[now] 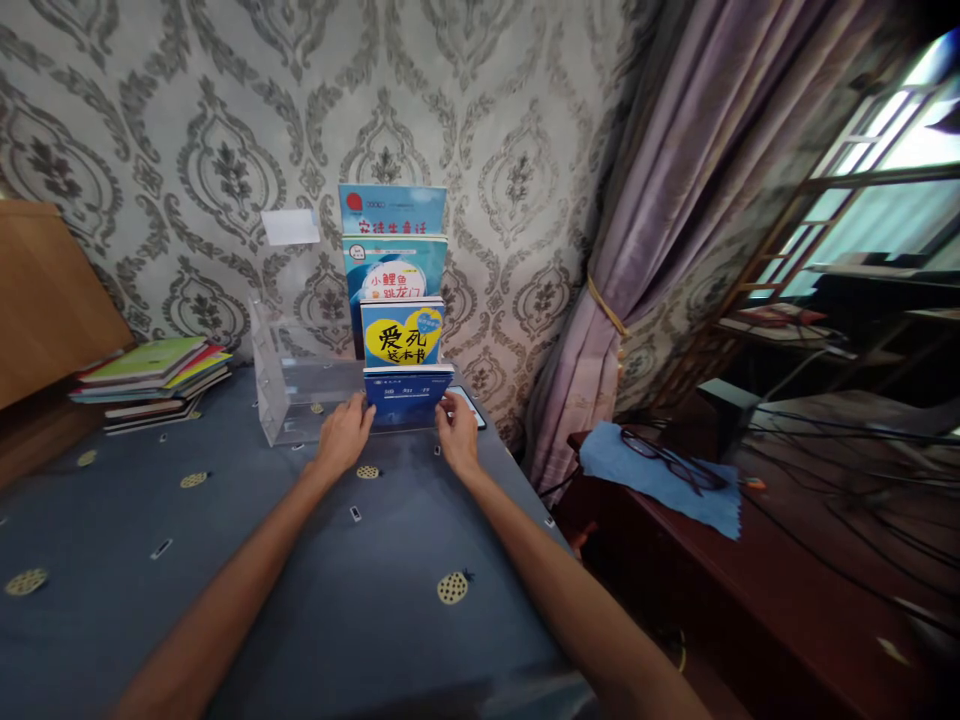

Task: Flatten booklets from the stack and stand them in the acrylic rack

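A dark blue booklet (409,402) stands upright in the lowest front tier of a clear acrylic stepped rack (274,400). My left hand (346,432) has its fingers closed at the booklet's left edge. At the right edge, my right hand (457,430) grips it between thumb and fingers. Behind it, rising in steps, are a blue book with a yellow heart (403,335), a teal book (394,268) and a light blue book (394,208). The rack's left half holds no books, and a white label card (291,227) shows at its top.
A stack of books (154,380) lies on the left of the blue pineapple-print tablecloth (315,590). A phone or tablet (472,408) lies flat just beyond my right hand. To the right, glasses (671,460) rest on a blue cloth (607,460), near tangled cables and a purple curtain (600,300).
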`<action>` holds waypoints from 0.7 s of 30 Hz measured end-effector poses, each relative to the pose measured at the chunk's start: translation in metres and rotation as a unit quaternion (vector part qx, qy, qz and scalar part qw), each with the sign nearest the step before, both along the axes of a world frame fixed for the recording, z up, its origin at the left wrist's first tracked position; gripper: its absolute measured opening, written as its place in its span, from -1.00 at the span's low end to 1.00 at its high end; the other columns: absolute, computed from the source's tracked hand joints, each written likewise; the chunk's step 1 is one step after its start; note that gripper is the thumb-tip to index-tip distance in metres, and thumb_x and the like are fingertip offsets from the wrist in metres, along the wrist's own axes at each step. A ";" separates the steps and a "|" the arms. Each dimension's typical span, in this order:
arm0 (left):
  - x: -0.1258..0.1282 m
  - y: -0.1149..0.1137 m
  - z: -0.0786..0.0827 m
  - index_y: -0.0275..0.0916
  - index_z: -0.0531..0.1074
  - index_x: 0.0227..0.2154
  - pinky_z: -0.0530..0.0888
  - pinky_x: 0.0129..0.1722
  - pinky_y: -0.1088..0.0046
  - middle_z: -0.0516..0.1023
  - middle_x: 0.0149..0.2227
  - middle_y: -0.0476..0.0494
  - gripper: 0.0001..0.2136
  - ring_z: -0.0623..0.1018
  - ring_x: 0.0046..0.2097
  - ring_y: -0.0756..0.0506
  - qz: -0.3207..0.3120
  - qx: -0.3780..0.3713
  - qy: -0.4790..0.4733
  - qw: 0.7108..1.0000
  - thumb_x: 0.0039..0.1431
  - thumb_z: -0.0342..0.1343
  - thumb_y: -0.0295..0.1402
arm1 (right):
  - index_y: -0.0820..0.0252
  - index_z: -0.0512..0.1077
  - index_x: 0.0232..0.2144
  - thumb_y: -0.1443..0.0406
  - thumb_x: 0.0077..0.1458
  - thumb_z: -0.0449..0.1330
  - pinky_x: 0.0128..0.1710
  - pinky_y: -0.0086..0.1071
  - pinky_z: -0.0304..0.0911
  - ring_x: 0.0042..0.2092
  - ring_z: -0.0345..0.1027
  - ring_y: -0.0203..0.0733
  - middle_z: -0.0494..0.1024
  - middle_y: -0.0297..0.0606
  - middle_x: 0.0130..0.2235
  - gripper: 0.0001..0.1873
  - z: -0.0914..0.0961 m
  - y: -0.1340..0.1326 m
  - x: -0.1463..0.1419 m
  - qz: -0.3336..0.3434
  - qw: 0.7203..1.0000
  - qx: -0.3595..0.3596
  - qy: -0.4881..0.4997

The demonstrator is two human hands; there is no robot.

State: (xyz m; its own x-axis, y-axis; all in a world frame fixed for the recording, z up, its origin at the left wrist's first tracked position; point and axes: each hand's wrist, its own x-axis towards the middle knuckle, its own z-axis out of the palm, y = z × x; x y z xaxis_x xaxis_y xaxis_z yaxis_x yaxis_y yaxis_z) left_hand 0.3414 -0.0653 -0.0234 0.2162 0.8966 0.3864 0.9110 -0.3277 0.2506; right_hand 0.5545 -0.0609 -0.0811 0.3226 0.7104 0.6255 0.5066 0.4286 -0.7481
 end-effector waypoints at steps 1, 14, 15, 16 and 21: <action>0.000 0.003 0.001 -0.25 0.34 0.03 0.43 -0.10 0.33 0.59 -0.07 -0.27 -0.70 0.57 -0.02 -0.21 -0.007 0.002 -0.014 1.000 0.43 -0.19 -0.26 | 0.20 0.41 -0.02 0.22 0.17 0.06 -0.13 -0.16 0.39 -0.11 0.46 -0.01 0.58 -0.08 -0.13 -0.64 0.001 0.000 0.001 -0.002 1.000 0.001 -0.003; 0.001 0.012 -0.004 -0.25 0.34 -0.04 0.42 -0.10 0.35 0.59 -0.09 -0.27 -0.75 0.58 -0.05 -0.19 -0.029 -0.019 -0.040 0.999 0.43 -0.20 -0.31 | 0.19 0.44 -0.05 0.25 0.17 0.04 -0.12 -0.19 0.37 -0.09 0.40 -0.03 0.53 -0.10 -0.13 -0.66 0.003 -0.001 0.001 -0.010 0.999 -0.001 -0.034; 0.002 0.012 -0.005 -0.25 0.33 -0.04 0.42 -0.09 0.34 0.59 -0.08 -0.29 -0.75 0.58 -0.05 -0.19 -0.028 -0.021 -0.042 0.999 0.43 -0.20 -0.31 | 0.19 0.43 -0.05 0.25 0.17 0.04 -0.12 -0.19 0.36 -0.09 0.40 -0.03 0.53 -0.09 -0.13 -0.66 0.003 -0.002 0.001 -0.009 0.999 -0.001 -0.035; 0.003 0.012 -0.005 -0.26 0.33 -0.03 0.42 -0.09 0.33 0.58 -0.07 -0.30 -0.75 0.58 -0.04 -0.20 -0.027 -0.023 -0.043 0.998 0.43 -0.20 -0.32 | 0.19 0.43 -0.04 0.25 0.17 0.04 -0.13 -0.19 0.37 -0.08 0.40 -0.03 0.53 -0.09 -0.13 -0.66 0.003 -0.002 0.001 -0.008 0.999 -0.002 -0.036; 0.007 0.014 -0.007 -0.31 0.30 0.01 0.45 -0.07 0.25 0.57 -0.06 -0.39 -0.74 0.58 -0.02 -0.23 -0.025 -0.030 -0.051 0.998 0.42 -0.20 -0.36 | 0.22 0.42 -0.05 0.24 0.16 0.04 -0.14 -0.17 0.37 -0.10 0.40 -0.01 0.52 -0.08 -0.14 -0.65 0.003 -0.001 0.002 -0.003 0.999 -0.001 -0.038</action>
